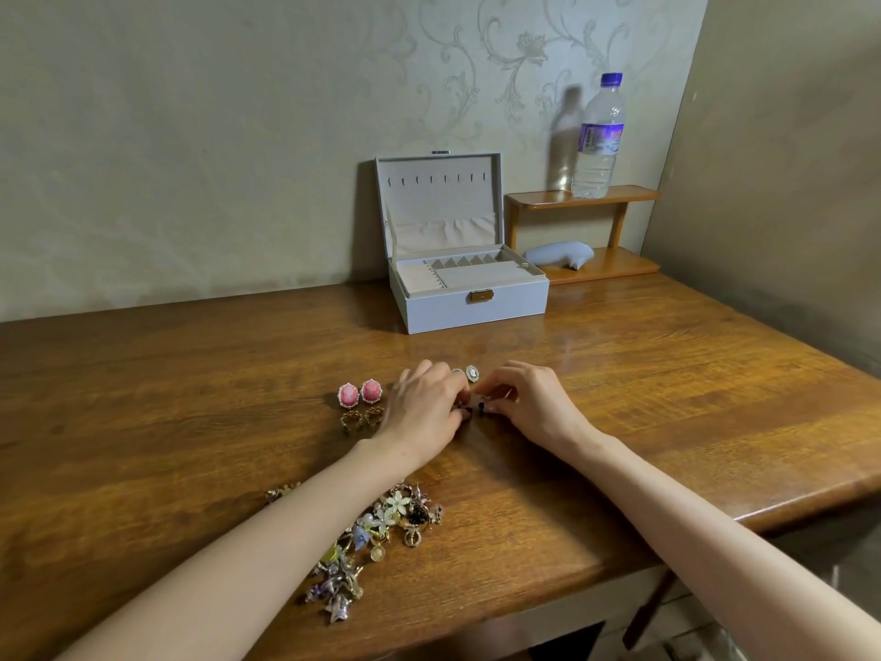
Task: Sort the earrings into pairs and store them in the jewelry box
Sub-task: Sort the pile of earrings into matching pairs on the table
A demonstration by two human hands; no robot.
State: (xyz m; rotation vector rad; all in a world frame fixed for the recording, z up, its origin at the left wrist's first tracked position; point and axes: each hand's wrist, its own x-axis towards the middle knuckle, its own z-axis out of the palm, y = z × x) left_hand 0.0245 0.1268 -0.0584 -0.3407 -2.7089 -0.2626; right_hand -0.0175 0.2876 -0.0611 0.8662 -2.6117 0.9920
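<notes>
- A wooden table (619, 374) stands in a corner with patterned wallpaper behind it; the work goes on at its middle.
- The fingers of the left hand (422, 405) and right hand (529, 398) meet over two small dark earrings (474, 410), each hand pinching one against the table. How firmly they grip is hard to tell at this size.
- Judged from that, the step in hand is matching this dark pair. It is best to lay the two side by side, facing alike, and compare shape before letting go.
- Just beyond the fingers lie two silver oval earrings (469, 373), one half hidden by the left hand. Left of that hand sit the pink pair (360, 392) and the gold pair (363, 418), each touching its mate.
- Keeping the new pair apart from those rows avoids mixing them.
- The unsorted heap (381, 531) lies near the table's front edge, between the forearms; a dragging wrist could scatter it.
- The jewelry box (469, 298) stands open at the back, compartments apparently empty, so storing is not begun.
</notes>
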